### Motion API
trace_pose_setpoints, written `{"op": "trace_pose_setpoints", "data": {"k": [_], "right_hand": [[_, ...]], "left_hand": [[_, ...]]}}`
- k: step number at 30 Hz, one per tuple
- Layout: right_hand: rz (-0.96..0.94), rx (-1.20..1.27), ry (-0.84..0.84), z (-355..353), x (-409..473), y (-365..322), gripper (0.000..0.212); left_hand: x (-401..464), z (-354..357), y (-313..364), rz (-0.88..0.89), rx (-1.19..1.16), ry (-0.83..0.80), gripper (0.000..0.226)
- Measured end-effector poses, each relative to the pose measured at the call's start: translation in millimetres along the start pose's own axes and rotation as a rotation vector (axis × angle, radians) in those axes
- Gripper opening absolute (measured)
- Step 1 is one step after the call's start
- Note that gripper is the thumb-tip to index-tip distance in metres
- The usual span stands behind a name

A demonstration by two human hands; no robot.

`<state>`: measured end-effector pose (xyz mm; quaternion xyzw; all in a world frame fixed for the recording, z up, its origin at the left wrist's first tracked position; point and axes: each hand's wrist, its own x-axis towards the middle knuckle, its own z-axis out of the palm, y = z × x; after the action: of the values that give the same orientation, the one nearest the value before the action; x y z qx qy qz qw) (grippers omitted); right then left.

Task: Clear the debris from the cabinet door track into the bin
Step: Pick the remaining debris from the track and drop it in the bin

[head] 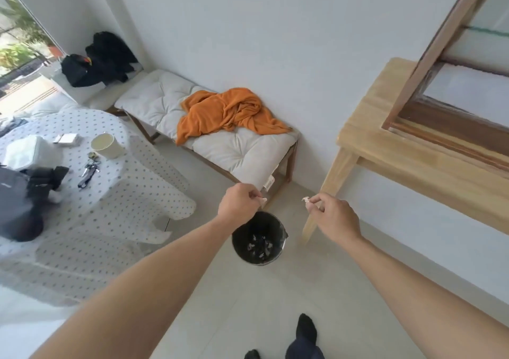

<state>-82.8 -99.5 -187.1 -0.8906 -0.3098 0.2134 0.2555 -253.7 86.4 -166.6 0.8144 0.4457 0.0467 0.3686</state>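
Note:
A small round black bin (pixel 242 248) stands on the pale floor below my hands, with several scraps lying in its bottom. My left hand (pixel 239 204) hovers over the bin's far rim and pinches a small pale piece of debris (pixel 263 200) between its fingertips. My right hand (pixel 334 215) is to the right of the bin, beside the wooden leg, and pinches another pale scrap (pixel 305 199). The wooden cabinet (pixel 407 149) with its sliding door frame and track (pixel 451 138) fills the upper right.
A bench with a white cushion (pixel 242 149) and an orange blanket (pixel 228 113) stands against the wall behind the bin. A table with a dotted cloth (pixel 115 193) carries a cup, keys and bags at the left. My feet in dark socks (pixel 305 331) are at the bottom.

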Motion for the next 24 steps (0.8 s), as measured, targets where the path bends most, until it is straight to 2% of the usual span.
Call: {"op": "trace_pose_setpoints", "data": {"k": [5, 12, 18, 24], "right_hand": [[0.001, -0.062, -0.124, 62.8, 16.3, 13.1, 0.021], [-0.030, -0.143, -0.237, 143.1, 53.0, 30.9, 0.020], [-0.072, -0.180, -0.295, 205.5, 88.2, 38.4, 0.024], [-0.029, -0.180, -0.313, 225.0, 94.9, 46.7, 0.044]], "left_hand": [[-0.8, 30.8, -67.5, -0.180, 0.032, -0.020, 0.011], [12.3, 73.7, -131.7, -0.327, 0.044, -0.011, 0.017], [41.1, 107.3, -165.4, -0.335, -0.001, -0.009, 0.010], [53.6, 122.7, -175.4, -0.306, -0.016, -0.088, 0.036]]}}
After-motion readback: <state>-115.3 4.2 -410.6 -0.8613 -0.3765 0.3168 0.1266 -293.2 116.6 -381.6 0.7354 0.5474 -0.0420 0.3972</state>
